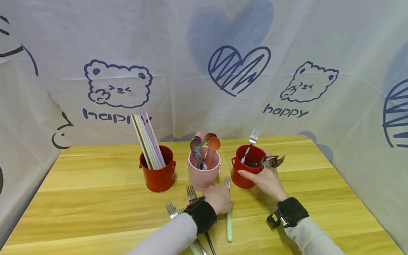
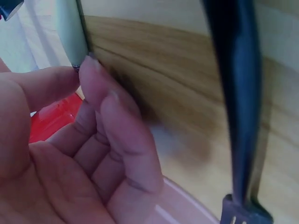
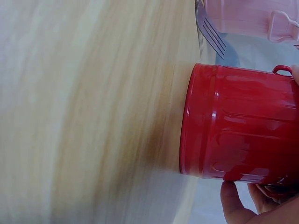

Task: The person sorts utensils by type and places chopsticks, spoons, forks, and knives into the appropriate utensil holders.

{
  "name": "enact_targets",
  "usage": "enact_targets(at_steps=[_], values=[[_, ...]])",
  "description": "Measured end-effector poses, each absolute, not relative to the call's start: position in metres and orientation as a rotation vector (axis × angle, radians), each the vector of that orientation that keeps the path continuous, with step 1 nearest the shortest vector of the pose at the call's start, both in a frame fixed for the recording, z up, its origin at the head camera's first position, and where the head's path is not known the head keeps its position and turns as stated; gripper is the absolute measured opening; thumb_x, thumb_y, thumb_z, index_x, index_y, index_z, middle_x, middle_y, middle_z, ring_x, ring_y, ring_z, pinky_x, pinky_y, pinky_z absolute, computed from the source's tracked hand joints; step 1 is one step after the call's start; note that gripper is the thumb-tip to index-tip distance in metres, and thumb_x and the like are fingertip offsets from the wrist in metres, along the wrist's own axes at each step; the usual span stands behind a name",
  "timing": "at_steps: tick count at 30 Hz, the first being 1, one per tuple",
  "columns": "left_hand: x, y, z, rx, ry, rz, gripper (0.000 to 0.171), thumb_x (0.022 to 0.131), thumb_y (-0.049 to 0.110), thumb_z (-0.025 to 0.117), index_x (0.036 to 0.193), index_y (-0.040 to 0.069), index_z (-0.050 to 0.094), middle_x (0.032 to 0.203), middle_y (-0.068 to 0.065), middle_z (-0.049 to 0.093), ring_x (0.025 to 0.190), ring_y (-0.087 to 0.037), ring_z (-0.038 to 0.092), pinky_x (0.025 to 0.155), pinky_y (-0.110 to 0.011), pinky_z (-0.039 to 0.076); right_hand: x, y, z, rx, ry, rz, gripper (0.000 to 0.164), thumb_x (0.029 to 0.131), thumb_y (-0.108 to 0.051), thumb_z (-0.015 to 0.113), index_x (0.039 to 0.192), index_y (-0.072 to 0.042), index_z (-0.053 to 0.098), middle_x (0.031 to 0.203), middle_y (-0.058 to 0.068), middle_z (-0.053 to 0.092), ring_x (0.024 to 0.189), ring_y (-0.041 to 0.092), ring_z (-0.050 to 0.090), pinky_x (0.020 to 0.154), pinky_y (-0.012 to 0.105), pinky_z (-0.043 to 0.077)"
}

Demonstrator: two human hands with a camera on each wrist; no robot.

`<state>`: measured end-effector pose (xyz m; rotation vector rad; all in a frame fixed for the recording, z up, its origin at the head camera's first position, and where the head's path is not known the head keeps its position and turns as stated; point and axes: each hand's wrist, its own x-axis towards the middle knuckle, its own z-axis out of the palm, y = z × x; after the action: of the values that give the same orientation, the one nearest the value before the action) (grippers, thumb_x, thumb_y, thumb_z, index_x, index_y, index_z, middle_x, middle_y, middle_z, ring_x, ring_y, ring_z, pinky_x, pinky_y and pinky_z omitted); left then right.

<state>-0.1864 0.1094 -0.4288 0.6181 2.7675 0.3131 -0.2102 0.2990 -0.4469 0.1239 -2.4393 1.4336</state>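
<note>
My left hand [image 1: 219,198] pinches a fork with a pale green handle [image 1: 229,226] near its neck, low over the table; its tines point away from me. In the left wrist view, thumb and fingertips meet at the end of that handle [image 2: 70,35]. My right hand [image 1: 267,181] grips the right-hand red bucket [image 1: 241,179], thumb on the near side and fingers round the far side. Inside stand a silver fork [image 1: 253,136] and several darker forks [image 1: 274,161] leaning right. The bucket's red wall [image 3: 247,126] fills much of the right wrist view.
Several more forks [image 1: 172,209] lie under and beside my left forearm, one with a black handle [image 1: 211,247]. A pink bucket [image 1: 204,177] of spoons stands mid-table. Left of it, another red bucket [image 1: 159,181] holds long pastel sticks [image 1: 149,143]. A printed cloth [image 1: 183,34] hangs behind.
</note>
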Motion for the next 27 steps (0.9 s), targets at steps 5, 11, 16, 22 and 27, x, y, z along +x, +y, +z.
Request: enact_targets(at_steps=[5,11,16,22,27], values=[[-0.187,0.106,-0.427,0.657,2.720,0.408,0.026,0.083,0.032,0.068,0.072,0.012,0.056,0.061,0.001,0.047,0.054,-0.015,0.049,0.047,-0.027,0.037,-0.211,0.299,-0.447,0.129,-2.431,1.434,0.085,0.069,-0.031,0.084,0.134,-0.006,0.034,0.128,0.011,0.052,0.116,0.026,0.050,0.095,0.048,0.045],[-0.187,0.102,-0.429,0.622,2.653,0.569,0.028,0.079,0.028,0.070,0.064,0.012,0.052,0.056,0.002,0.042,0.048,-0.014,0.044,0.043,-0.025,0.031,-0.210,0.299,-0.447,0.128,-2.439,1.429,0.085,0.069,-0.032,0.083,0.133,-0.007,0.034,0.128,0.010,0.052,0.116,0.026,0.050,0.094,0.048,0.045],[-0.189,0.102,-0.433,0.611,2.645,0.629,0.031,0.076,0.026,0.072,0.059,0.013,0.049,0.054,0.003,0.040,0.046,-0.014,0.043,0.041,-0.025,0.030,-0.210,0.299,-0.447,0.130,-2.451,1.433,0.085,0.070,-0.032,0.083,0.134,-0.007,0.033,0.129,0.011,0.051,0.117,0.027,0.049,0.095,0.048,0.045],[-0.192,0.103,-0.437,0.583,2.664,0.609,0.029,0.073,0.027,0.073,0.060,0.013,0.051,0.056,0.002,0.043,0.049,-0.015,0.046,0.042,-0.027,0.033,-0.210,0.299,-0.447,0.128,-2.460,1.423,0.086,0.071,-0.033,0.082,0.135,-0.007,0.031,0.130,0.011,0.050,0.117,0.027,0.049,0.095,0.049,0.044],[-0.191,0.099,-0.434,0.566,2.652,0.630,0.024,0.073,0.023,0.071,0.059,0.012,0.055,0.049,0.003,0.050,0.044,-0.014,0.049,0.041,-0.025,0.037,-0.210,0.298,-0.445,0.136,-2.457,1.414,0.085,0.071,-0.030,0.082,0.134,-0.005,0.032,0.129,0.012,0.051,0.117,0.028,0.049,0.095,0.049,0.044]])
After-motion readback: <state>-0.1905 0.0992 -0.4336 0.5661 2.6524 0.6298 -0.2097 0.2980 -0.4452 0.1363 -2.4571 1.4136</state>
